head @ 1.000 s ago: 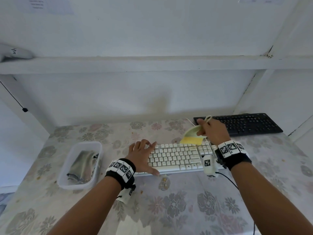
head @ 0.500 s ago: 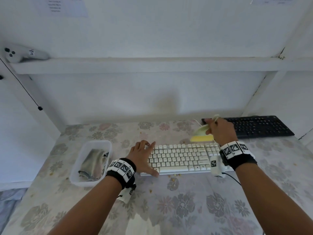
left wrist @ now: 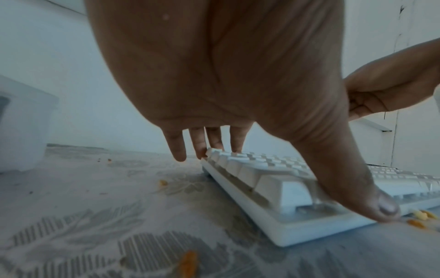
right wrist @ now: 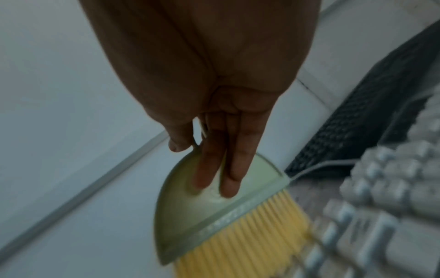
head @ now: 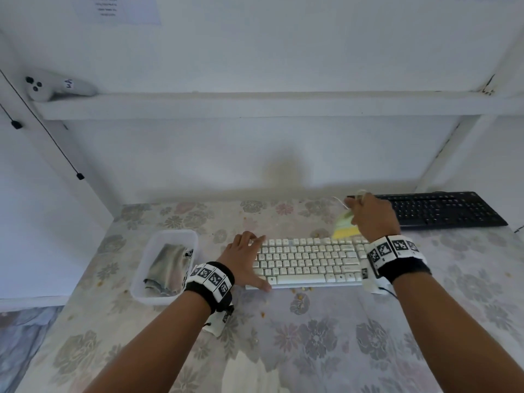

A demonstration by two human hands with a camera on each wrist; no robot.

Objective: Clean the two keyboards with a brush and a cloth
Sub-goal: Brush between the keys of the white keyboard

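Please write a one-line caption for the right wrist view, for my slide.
Right hand holds a green brush, its yellow bristles at the far edge of the white keyboard.

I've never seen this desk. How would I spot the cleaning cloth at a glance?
Start at the white keyboard in the middle of the flowered table. Just left of it, beyond the left hand, stands a clear plastic tub. The grey cloth lies crumpled inside it, the only soft thing there; the brush is yellow-bristled, in the right hand.
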